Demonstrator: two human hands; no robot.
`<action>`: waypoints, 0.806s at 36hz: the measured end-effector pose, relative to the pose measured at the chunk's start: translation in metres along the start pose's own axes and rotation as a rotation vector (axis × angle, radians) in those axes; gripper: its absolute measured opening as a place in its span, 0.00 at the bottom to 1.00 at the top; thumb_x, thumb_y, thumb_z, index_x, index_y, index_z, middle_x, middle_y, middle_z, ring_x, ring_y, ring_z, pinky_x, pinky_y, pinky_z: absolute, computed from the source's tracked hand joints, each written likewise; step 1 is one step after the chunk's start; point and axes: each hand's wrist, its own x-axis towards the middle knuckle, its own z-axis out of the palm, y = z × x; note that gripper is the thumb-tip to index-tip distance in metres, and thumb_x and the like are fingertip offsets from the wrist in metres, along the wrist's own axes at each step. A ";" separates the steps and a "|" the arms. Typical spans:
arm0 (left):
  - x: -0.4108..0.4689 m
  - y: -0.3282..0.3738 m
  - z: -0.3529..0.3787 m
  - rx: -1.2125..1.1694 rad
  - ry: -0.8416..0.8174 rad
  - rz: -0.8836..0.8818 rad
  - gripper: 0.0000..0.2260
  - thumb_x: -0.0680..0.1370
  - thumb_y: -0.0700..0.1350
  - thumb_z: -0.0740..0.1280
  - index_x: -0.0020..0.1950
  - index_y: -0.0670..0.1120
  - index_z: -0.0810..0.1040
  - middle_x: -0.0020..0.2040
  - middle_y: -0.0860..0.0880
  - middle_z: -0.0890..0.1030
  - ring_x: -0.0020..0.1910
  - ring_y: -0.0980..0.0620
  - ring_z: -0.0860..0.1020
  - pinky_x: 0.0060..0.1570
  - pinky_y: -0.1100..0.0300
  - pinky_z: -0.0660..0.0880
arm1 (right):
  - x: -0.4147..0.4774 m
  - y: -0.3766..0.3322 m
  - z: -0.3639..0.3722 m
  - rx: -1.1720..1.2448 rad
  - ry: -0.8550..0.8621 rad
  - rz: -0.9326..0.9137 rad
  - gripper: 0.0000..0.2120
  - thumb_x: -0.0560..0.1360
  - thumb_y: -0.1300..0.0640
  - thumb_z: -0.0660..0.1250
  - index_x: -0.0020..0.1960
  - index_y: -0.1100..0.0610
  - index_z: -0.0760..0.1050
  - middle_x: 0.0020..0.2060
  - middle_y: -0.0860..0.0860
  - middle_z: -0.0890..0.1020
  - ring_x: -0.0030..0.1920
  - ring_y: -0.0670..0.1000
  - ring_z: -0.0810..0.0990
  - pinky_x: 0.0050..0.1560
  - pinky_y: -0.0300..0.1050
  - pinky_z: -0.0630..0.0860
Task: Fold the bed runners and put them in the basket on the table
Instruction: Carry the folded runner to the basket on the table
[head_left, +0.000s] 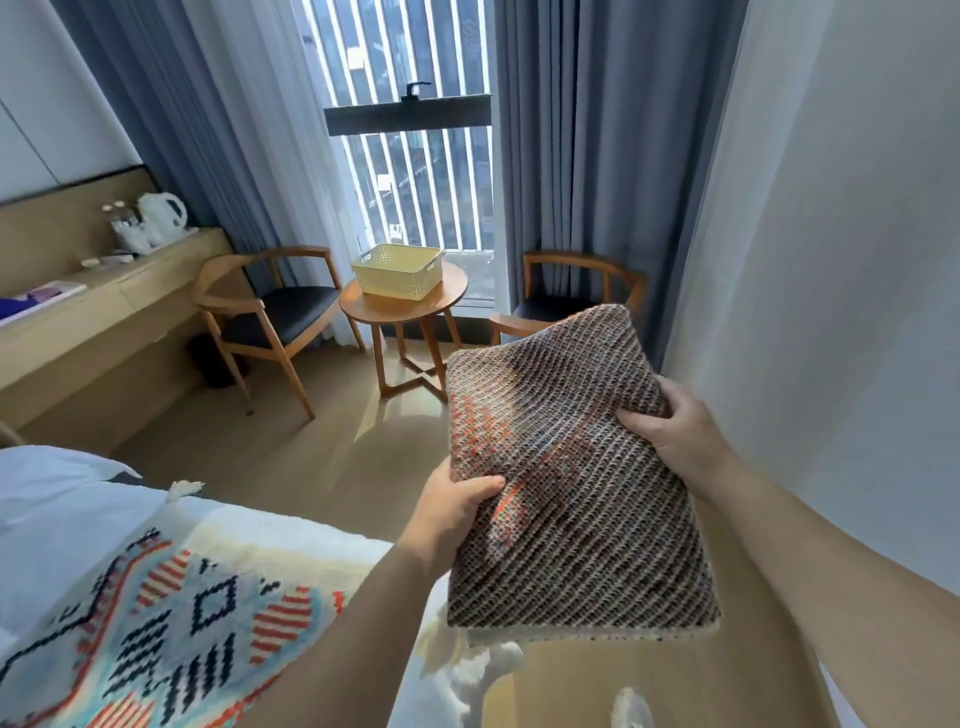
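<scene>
I hold a folded brown woven bed runner (576, 483) in the air in front of me, above the floor. My left hand (452, 506) grips its left edge and my right hand (675, 428) grips its right edge. A second runner (171, 618), patterned in white, blue, orange and black, lies spread across the bed at the lower left. The cream plastic basket (397, 270) stands on the small round wooden table (452, 299) by the window, some way ahead of the runner I hold, and looks empty from here.
Two wooden chairs flank the table, one on the left (270, 312) and one on the right (571, 291). A long wooden desk (88, 312) with a white kettle (161, 210) runs along the left wall. Curtains (597, 156) hang by the window. A white wall (841, 260) stands close on my right.
</scene>
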 end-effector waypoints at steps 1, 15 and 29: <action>0.018 0.002 0.003 -0.008 0.011 0.007 0.25 0.64 0.35 0.70 0.62 0.38 0.74 0.54 0.37 0.83 0.50 0.37 0.82 0.46 0.50 0.80 | 0.021 0.002 -0.001 0.006 -0.017 -0.010 0.21 0.72 0.58 0.73 0.64 0.51 0.75 0.55 0.47 0.83 0.55 0.49 0.82 0.60 0.53 0.77; 0.214 0.053 0.030 -0.084 0.253 -0.003 0.27 0.64 0.37 0.71 0.63 0.37 0.73 0.54 0.35 0.82 0.51 0.33 0.81 0.49 0.45 0.80 | 0.274 -0.002 -0.001 0.046 -0.255 -0.018 0.19 0.73 0.59 0.72 0.61 0.47 0.75 0.55 0.47 0.83 0.55 0.49 0.81 0.60 0.54 0.76; 0.384 0.092 -0.032 -0.099 0.287 -0.013 0.19 0.69 0.36 0.70 0.60 0.41 0.76 0.52 0.37 0.83 0.49 0.35 0.82 0.48 0.45 0.79 | 0.460 0.008 0.075 0.032 -0.319 0.024 0.19 0.72 0.61 0.72 0.61 0.49 0.76 0.51 0.50 0.84 0.52 0.51 0.84 0.58 0.57 0.78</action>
